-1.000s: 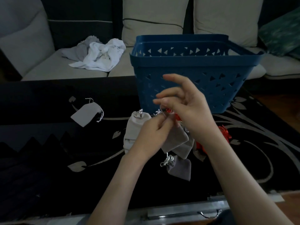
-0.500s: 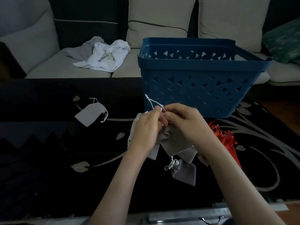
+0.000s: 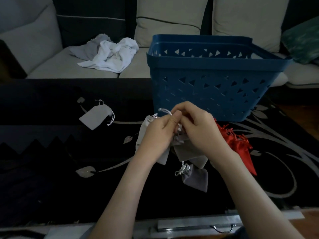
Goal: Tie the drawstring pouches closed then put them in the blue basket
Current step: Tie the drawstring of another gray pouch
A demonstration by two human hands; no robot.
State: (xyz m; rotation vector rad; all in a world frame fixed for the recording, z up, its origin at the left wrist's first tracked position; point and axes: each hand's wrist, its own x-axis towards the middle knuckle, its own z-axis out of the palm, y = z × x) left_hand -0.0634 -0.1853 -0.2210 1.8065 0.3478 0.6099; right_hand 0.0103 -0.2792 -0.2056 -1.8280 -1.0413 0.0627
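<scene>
Both hands closed on one pouch's cord, in front of the basket
Head view: left hand [image 3: 158, 133] and right hand [image 3: 198, 128] meet and pinch the white cord [image 3: 164, 111] of a grey pouch [image 3: 188, 153], which sits beneath them, close to the blue basket [image 3: 207, 94]. A second ago the right fingers were spread wide; now they curl against the left thumb

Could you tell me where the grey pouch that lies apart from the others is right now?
In the head view, the lone grey pouch lies flat on the black table, left of the blue basket and of the left hand, touching neither.
</scene>
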